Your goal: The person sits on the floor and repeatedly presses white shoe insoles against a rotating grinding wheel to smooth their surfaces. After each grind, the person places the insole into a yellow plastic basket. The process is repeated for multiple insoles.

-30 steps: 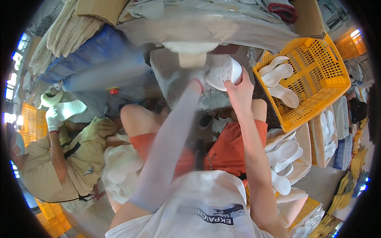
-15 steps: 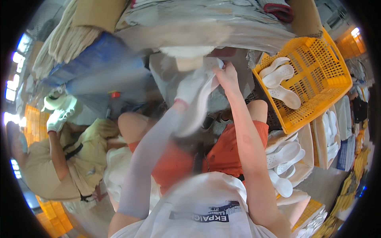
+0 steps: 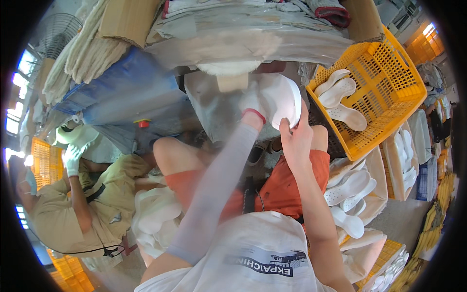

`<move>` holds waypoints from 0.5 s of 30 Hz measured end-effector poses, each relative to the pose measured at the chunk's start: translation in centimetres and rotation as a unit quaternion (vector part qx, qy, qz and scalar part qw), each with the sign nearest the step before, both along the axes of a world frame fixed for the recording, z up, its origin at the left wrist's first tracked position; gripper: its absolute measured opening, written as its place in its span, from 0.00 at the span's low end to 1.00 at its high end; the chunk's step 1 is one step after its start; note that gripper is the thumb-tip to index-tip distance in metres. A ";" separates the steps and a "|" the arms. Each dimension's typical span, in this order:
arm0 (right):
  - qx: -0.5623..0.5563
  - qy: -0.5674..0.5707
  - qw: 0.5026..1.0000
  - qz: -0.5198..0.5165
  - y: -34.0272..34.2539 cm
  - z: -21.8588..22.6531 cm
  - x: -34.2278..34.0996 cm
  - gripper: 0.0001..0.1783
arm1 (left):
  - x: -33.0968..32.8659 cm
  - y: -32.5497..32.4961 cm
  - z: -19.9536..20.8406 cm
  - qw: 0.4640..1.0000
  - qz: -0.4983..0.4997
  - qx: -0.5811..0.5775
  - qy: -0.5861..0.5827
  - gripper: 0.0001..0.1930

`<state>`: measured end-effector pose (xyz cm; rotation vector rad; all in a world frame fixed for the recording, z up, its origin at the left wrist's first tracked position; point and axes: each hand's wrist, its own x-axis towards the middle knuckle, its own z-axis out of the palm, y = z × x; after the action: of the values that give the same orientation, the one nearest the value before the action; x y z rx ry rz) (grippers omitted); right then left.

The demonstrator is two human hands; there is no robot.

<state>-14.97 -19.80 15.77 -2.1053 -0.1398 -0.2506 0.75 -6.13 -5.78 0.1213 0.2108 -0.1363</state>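
Observation:
Between my hands, in front of my knees, is a white shoe sole (image 3: 278, 92) with a rounded end and a bright raised rim. My left hand (image 3: 250, 100), in a white glove with a red cuff, grips it from the left; the fingers are blurred and partly hidden behind it. My bare right hand (image 3: 297, 138) pinches the rim at the near right, thumb and fingers closed. Just beyond my left hand, a fuzzy white wheel-like pad (image 3: 228, 67) sits above a tan block (image 3: 232, 82).
A yellow crate (image 3: 389, 104) at the right holds several white soles (image 3: 339, 92). More white soles (image 3: 352, 190) lie beside my right thigh. A co-worker's gloved hand (image 3: 73, 158) is at the left, near blue sheeting (image 3: 116, 78). Stacked gloves (image 3: 90, 56) stand beyond it.
The sole has turned from hanging lengthwise toward me to showing its rounded end at the right. My left hand moved away and rightward; my right hand slid nearer along the rim.

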 end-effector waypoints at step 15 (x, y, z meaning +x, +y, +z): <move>0.216 0.128 0.958 0.141 1.7 -2.0 8.2 0.29 | -4.8 11.4 7.5 0.588 -0.054 0.802 0.094 0.28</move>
<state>-6.76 -18.14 13.80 -1.6393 -0.2076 0.1527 -4.03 5.31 1.75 1.9875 0.4940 -0.0353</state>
